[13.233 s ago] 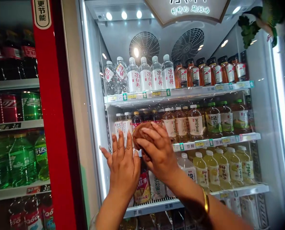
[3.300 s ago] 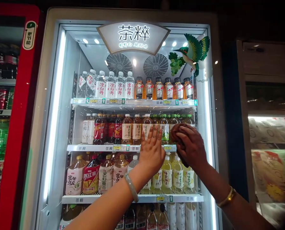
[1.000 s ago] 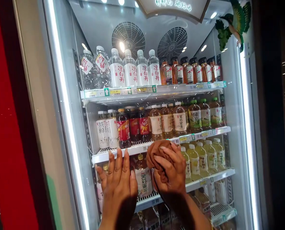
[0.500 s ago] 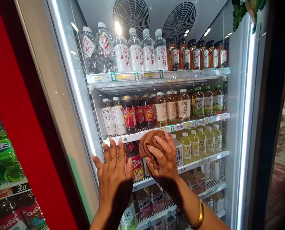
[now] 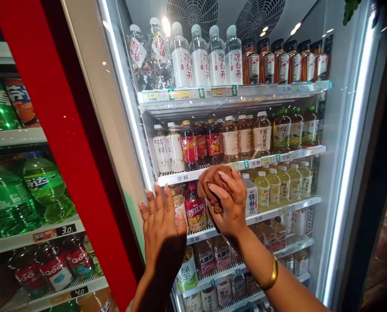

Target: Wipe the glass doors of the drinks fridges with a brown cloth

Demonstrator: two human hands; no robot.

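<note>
My right hand [image 5: 231, 207] presses a bunched brown cloth [image 5: 213, 177] against the glass door [image 5: 336, 130] of a lit drinks fridge, at the height of the second shelf [image 5: 278, 158]. A gold bangle sits on that wrist. My left hand [image 5: 161, 225] lies flat on the same glass near the door's left edge, fingers spread and pointing up, holding nothing. Behind the glass stand rows of water bottles [image 5: 200, 58], amber tea bottles [image 5: 283, 60] and pale yellow drinks [image 5: 278, 184].
A red-framed fridge [image 5: 60, 130] stands to the left, with green soda bottles [image 5: 27, 190] and price tags on its shelves. A bright light strip [image 5: 349, 164] runs down the right side of the tea fridge. Beyond it the shop is dark.
The view has shifted right and down slightly, showing more of the red fridge. Both hands have stayed on the glass, the cloth near the second shelf's edge.
</note>
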